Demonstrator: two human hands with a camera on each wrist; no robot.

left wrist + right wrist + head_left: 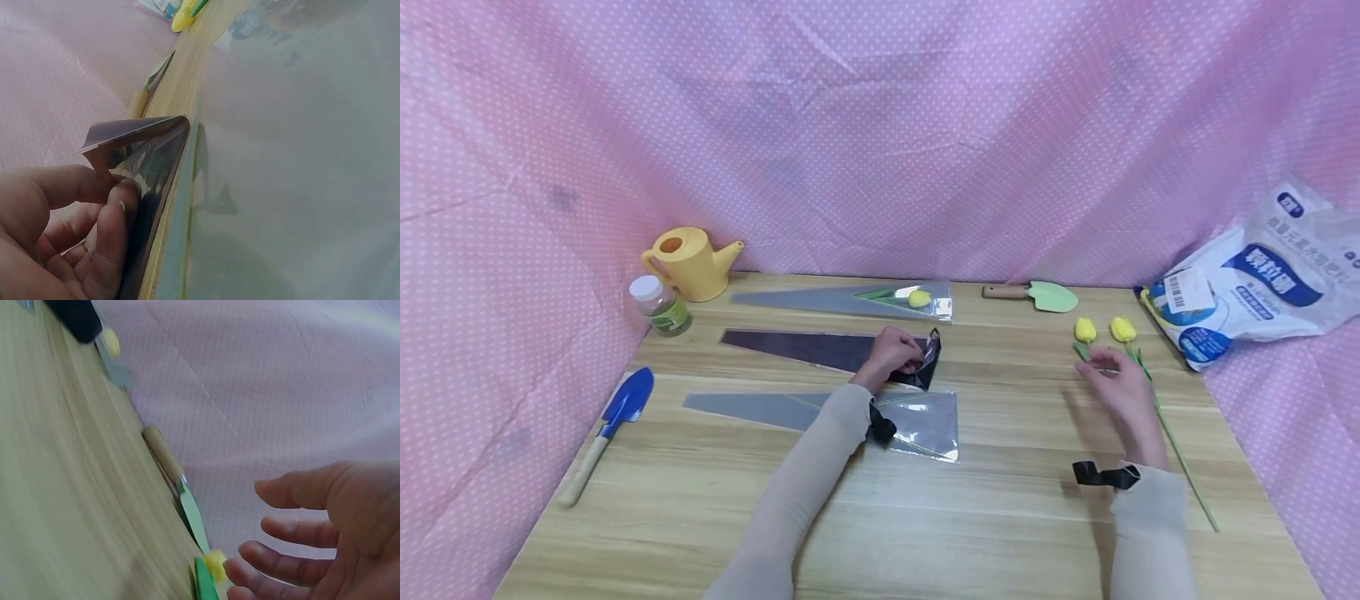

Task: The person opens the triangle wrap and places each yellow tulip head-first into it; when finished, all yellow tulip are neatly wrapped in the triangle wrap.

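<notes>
My left hand (895, 354) pinches the wide end of a black flower sleeve (805, 344) lying across the table. In the left wrist view, thumb and fingertips grip the film edge, and the sleeve's mouth (134, 147) gapes. My right hand (1120, 392) hovers over two yellow tulips, its fingers spread and loosely bent, holding nothing. One tulip head (1085, 330) and the other head (1123, 329) show just past the fingertips; a long green stem (1183, 458) runs toward me, while the hand hides part of the stems.
Grey sleeves lie either side: a front one (917, 421), and a back one (797, 298) containing a tulip (919, 298). A yellow watering can (696, 262), lidded jar (662, 308) and blue trowel (625, 400) stand left. A green trowel (1051, 297) and fertilizer bag (1262, 275) are at right.
</notes>
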